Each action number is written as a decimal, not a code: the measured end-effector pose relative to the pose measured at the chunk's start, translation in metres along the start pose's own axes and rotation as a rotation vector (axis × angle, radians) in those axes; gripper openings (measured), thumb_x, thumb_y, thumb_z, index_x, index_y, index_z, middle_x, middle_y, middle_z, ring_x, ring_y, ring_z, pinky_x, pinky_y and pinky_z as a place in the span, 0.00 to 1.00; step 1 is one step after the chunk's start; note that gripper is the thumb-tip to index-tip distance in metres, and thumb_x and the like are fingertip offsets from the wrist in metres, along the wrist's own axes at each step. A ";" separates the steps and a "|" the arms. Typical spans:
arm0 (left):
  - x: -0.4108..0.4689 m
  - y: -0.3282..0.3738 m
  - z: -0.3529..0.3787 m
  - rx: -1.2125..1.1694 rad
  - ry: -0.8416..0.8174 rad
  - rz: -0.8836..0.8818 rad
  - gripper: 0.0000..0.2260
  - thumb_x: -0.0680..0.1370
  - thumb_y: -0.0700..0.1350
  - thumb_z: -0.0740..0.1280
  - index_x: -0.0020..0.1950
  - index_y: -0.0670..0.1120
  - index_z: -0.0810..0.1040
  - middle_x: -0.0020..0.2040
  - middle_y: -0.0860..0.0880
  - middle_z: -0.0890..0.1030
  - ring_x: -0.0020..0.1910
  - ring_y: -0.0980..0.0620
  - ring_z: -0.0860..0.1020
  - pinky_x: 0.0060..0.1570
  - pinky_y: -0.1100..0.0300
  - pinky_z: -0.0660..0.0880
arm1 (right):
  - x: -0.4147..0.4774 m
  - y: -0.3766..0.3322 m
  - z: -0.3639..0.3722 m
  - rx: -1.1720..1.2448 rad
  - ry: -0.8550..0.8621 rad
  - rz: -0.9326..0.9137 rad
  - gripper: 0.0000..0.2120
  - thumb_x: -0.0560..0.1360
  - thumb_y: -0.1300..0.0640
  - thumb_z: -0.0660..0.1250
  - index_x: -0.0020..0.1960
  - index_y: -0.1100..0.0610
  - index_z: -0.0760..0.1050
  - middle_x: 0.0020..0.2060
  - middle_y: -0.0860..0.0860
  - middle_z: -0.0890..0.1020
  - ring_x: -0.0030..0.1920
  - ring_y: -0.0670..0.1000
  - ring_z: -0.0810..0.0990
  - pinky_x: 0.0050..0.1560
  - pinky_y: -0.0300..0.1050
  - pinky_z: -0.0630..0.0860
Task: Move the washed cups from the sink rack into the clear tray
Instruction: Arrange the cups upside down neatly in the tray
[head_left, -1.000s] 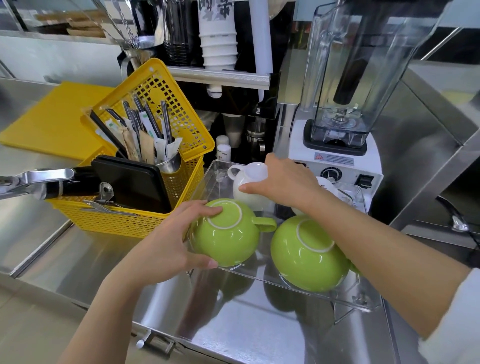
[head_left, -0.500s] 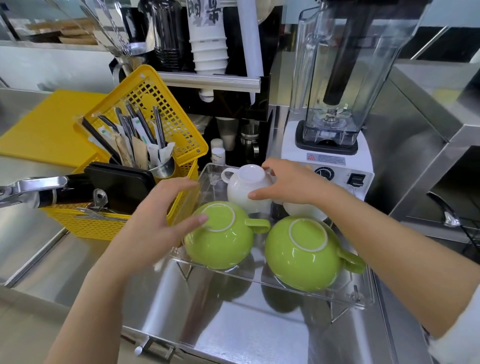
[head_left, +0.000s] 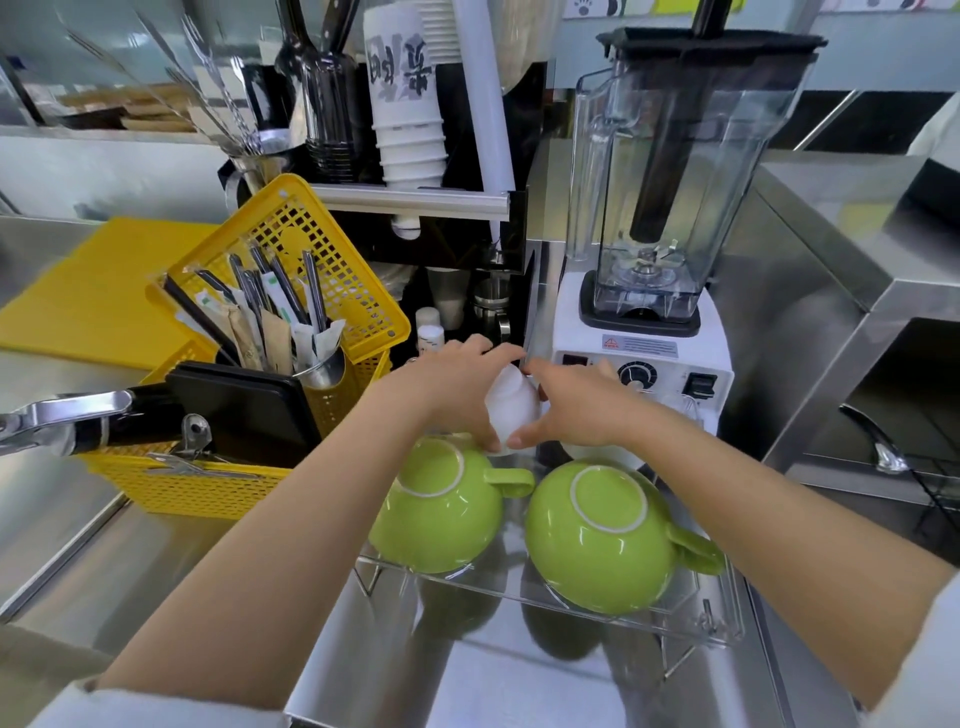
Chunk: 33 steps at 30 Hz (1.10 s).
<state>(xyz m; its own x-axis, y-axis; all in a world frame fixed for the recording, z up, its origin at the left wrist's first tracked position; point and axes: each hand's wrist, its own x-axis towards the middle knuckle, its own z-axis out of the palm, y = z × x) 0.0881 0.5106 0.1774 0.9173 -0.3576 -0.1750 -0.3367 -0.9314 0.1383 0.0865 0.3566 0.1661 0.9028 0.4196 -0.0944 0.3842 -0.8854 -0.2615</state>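
Two green cups lie upside down in the clear tray (head_left: 613, 621): the left green cup (head_left: 441, 512) and the right green cup (head_left: 602, 540), handles pointing right. Behind them a small white cup (head_left: 511, 410) sits at the tray's back, tilted. My left hand (head_left: 457, 384) wraps its left side and top, and my right hand (head_left: 576, 410) grips its right side. A second white cup (head_left: 602, 452) shows partly under my right wrist.
A yellow basket (head_left: 218, 483) with a cutlery holder and a black tray stands left of the clear tray. A white blender (head_left: 654, 249) stands behind it. A faucet handle (head_left: 62, 415) juts in from the left. A sink with a rack (head_left: 909, 415) lies at the right.
My left hand let go of the left green cup and moved up to the white cup. Both hands now hold that white cup, which has tilted.
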 end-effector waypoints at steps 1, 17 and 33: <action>0.005 0.000 0.001 0.019 -0.043 -0.005 0.48 0.61 0.53 0.77 0.72 0.57 0.52 0.68 0.47 0.65 0.66 0.43 0.65 0.60 0.42 0.69 | -0.001 0.000 0.000 -0.006 0.001 -0.007 0.35 0.66 0.41 0.70 0.67 0.53 0.62 0.56 0.50 0.80 0.60 0.55 0.74 0.60 0.52 0.58; -0.020 -0.013 -0.015 -0.087 0.258 0.111 0.40 0.59 0.53 0.78 0.67 0.54 0.63 0.61 0.51 0.74 0.57 0.48 0.74 0.52 0.53 0.71 | 0.002 0.006 -0.012 0.455 0.058 -0.195 0.36 0.63 0.53 0.76 0.66 0.50 0.64 0.59 0.52 0.74 0.56 0.50 0.73 0.59 0.46 0.73; -0.034 -0.023 0.003 0.641 0.629 0.484 0.32 0.66 0.30 0.48 0.64 0.55 0.69 0.64 0.52 0.75 0.63 0.45 0.65 0.62 0.49 0.59 | 0.012 -0.015 -0.039 0.948 -0.043 -0.203 0.14 0.77 0.49 0.61 0.57 0.54 0.75 0.46 0.46 0.80 0.43 0.40 0.79 0.40 0.32 0.74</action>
<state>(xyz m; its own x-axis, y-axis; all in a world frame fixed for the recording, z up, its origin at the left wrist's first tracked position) 0.0638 0.5436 0.1774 0.5357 -0.7770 0.3305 -0.5824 -0.6234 -0.5216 0.0993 0.3670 0.2061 0.8215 0.5702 0.0076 0.1996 -0.2750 -0.9405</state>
